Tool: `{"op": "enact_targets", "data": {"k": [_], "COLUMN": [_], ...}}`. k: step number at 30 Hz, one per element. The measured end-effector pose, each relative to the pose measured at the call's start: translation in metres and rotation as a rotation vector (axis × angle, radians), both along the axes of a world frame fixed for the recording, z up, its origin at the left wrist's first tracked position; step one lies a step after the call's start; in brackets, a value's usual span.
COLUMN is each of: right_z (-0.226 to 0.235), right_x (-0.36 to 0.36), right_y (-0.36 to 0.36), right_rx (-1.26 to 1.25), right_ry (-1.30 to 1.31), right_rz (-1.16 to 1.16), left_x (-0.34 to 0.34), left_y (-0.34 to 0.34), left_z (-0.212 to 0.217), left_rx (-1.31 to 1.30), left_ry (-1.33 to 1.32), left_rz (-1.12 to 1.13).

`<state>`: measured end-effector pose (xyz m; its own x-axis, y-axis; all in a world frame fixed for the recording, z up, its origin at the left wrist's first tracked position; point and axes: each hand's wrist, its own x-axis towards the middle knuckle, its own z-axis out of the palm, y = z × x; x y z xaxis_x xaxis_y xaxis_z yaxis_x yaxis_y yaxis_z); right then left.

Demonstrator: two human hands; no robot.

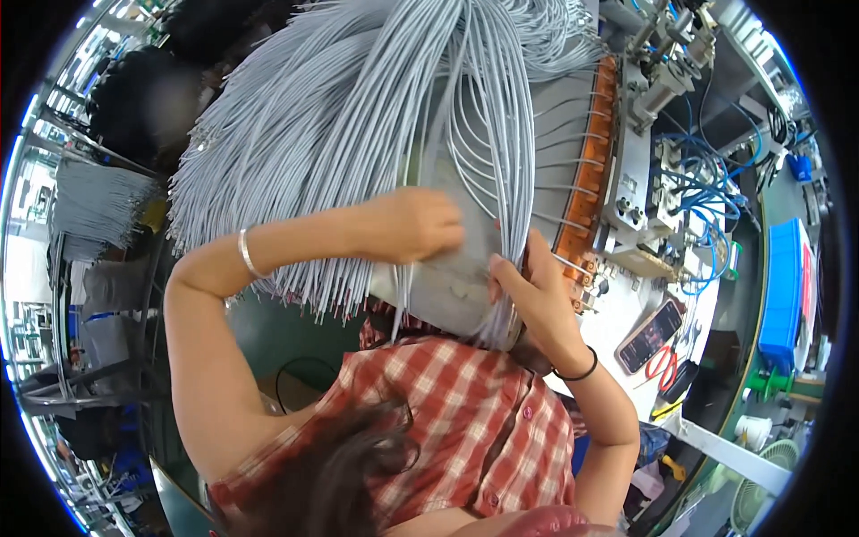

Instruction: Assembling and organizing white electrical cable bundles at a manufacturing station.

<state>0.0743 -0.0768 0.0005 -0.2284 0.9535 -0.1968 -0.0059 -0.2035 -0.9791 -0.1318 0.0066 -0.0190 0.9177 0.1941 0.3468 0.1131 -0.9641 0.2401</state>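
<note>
Head view: left hand [413,224] clenched on grey wires [358,116] hanging over a grey panel [447,286]. Right hand [528,291] pinches wire strands at the panel's right edge; fingertips partly hidden. Orange terminal strip [591,170] right of panel. Wire ends blurred.

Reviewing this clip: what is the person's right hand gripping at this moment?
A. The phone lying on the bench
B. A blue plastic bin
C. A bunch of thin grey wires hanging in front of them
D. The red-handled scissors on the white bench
C: the right hand closes its fingers round a bunch of thin grey wires, while the scissors and phone lie untouched on the bench.
</note>
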Motion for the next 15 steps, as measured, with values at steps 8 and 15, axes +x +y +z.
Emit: {"op": "enact_targets", "data": {"k": [8,15], "right_z": [0.014,0.068], "right_x": [0.021,0.055], "right_y": [-0.024,-0.042], "right_rx": [0.124,0.676], "right_ry": [-0.416,-0.216], "right_rz": [0.208,-0.090], "left_x": [0.041,0.088], "left_y": [0.020,0.018], "left_z": [0.074,0.059], "left_rx": [0.606,0.389], "left_ry": [-0.196,0.231], "left_rz": [0.050,-0.222]}}
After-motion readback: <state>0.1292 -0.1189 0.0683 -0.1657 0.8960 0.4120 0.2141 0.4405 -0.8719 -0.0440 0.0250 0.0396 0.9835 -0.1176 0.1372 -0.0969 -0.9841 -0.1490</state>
